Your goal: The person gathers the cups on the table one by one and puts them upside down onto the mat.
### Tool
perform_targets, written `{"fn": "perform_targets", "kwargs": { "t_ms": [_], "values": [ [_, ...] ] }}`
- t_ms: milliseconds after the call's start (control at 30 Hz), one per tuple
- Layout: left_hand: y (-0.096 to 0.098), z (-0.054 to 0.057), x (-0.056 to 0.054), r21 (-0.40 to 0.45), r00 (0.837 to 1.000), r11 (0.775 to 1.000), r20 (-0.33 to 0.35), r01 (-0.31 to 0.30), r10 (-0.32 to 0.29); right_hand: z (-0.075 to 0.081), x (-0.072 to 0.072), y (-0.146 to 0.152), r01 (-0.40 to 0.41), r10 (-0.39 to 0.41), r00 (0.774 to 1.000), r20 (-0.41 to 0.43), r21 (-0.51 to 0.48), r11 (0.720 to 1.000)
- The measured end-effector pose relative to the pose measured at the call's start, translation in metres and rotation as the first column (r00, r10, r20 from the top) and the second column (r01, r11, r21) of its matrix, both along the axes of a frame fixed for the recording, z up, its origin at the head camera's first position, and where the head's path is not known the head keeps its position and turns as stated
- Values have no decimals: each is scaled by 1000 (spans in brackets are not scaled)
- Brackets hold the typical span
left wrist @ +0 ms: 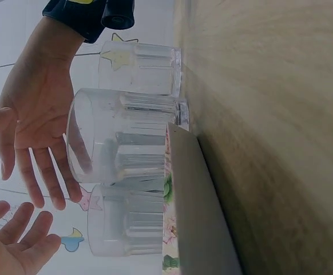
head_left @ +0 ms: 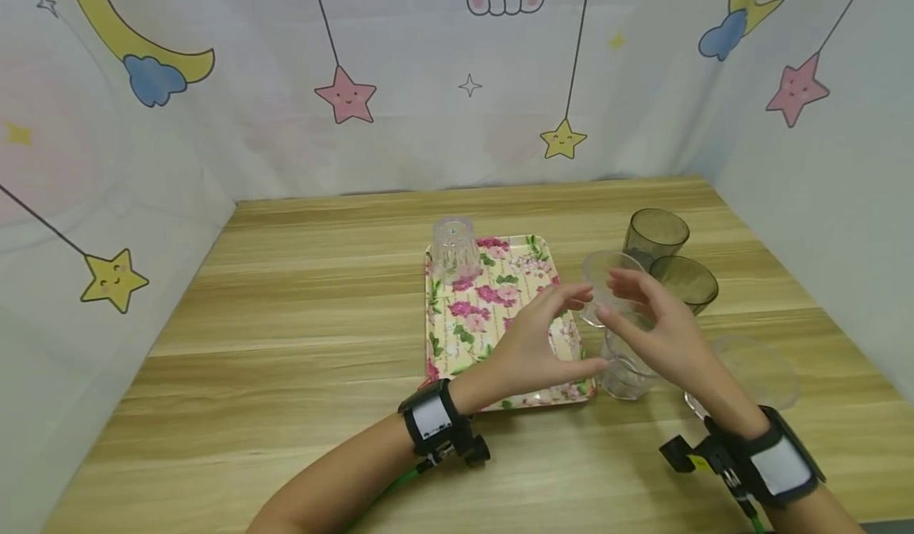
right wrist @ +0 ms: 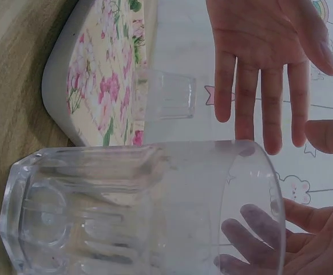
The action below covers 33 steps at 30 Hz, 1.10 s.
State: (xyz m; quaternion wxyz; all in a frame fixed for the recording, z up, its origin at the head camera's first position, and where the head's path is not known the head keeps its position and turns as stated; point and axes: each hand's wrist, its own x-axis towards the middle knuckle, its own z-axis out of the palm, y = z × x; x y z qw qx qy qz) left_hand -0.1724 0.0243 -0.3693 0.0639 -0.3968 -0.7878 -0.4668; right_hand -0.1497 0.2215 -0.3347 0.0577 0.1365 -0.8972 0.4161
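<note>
Both hands hover apart over a clear upright drinking glass just right of the tray, palms facing each other, fingers loosely spread, with nothing gripped. My left hand is left of that glass's rim, above the tray's right edge; my right hand is on its right. The right wrist view has the glass large in front, with the left hand beyond its rim. On the floral tray, an upside-down clear glass stands at the far left corner.
Another clear glass stands behind the near one. Two smoky brown glasses are at the back right, upright. One more clear glass stands under the right forearm. Printed cloth walls border the wooden table.
</note>
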Motion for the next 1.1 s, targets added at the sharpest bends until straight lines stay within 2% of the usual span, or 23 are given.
{"fn": "perform_targets", "kwargs": {
  "t_ms": [333,500,733,933,1100],
  "values": [
    [7,-6,0,-33,1000,999,-5,-2,2,-7,7,10,58,-59,998,21,22,998],
    [10,-9,0,-62,1000,998,-5,-2,1,-16,10,15,80,-80,997,2,14,997],
    [15,-12,2,-92,1000,996,-18,-16,15,-29,12,21,106,-107,994,31,23,994],
    [19,-11,6,-126,999,991,-31,-38,34,-34,16,22,136,-134,989,57,-21,991],
    [23,-10,8,-130,999,991,25,-21,24,-40,17,21,167,-165,986,35,-56,984]
  ]
}}
